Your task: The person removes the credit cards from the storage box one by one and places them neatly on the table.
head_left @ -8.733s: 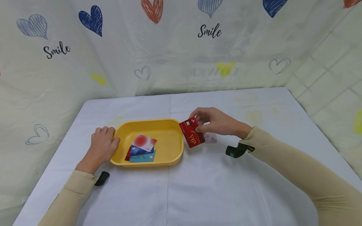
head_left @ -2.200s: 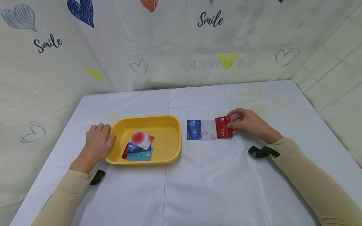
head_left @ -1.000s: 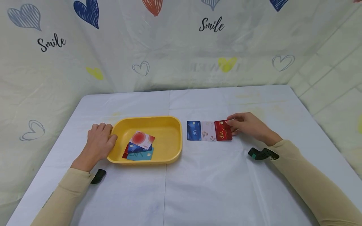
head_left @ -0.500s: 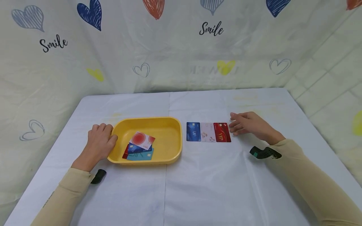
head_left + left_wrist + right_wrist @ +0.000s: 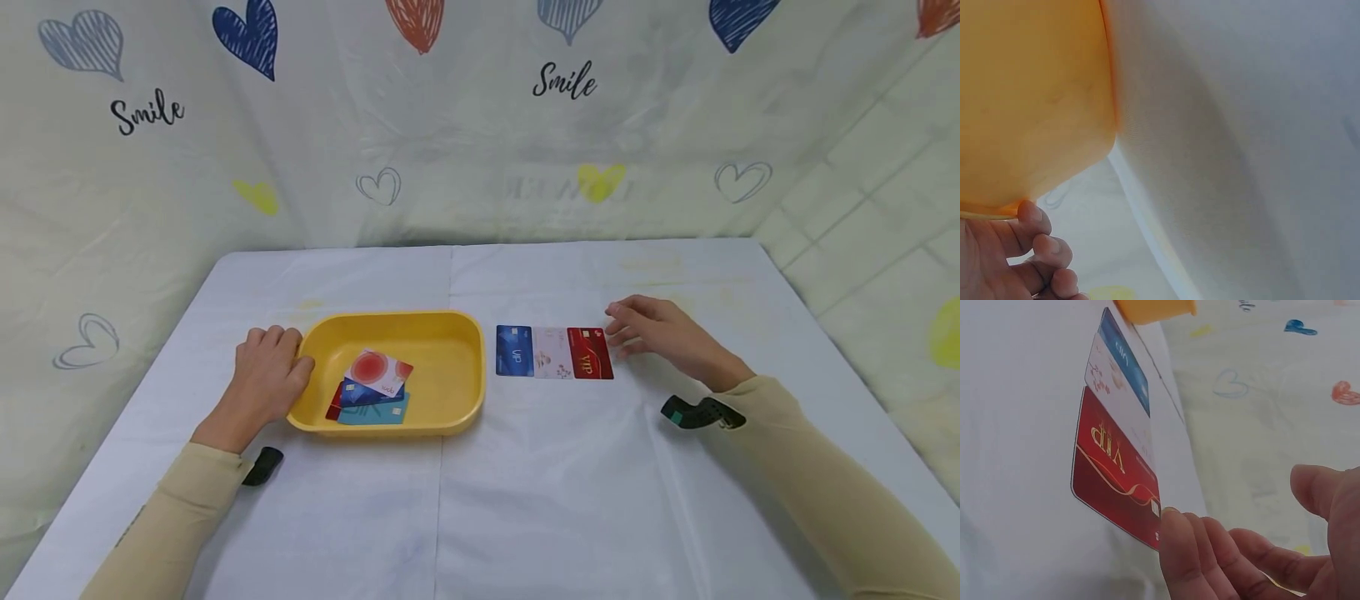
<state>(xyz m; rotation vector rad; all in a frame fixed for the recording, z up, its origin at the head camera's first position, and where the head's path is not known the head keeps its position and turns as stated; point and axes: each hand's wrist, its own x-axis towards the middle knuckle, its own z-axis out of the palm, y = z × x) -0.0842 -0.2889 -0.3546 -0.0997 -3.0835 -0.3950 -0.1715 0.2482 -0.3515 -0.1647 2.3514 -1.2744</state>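
Right of centre I see "VIP" on the blue card (image 5: 514,351) and red card (image 5: 590,353); the backdrop (image 5: 465,125) says "Smile" upper left and again upper middle.

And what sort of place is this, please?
Perhaps a small indoor filming corner: a white cloth-covered table, pale heart-printed sheeting behind it, and two curved black wrist-worn devices.

Looks like I'm at a makeshift tabletop recording booth; can't tell if it's inside a home, office or lab. Evidence: pale sheeting (image 5: 465,125) hung behind a white-covered table (image 5: 540,508), printed with coloured hearts (image 5: 251,37) and "Smile" lettering (image 5: 565,81). Same pale stuff on my left, tile-like lines (image 5: 847,208) on my right. Black camera units (image 5: 697,413) at both my wrists.
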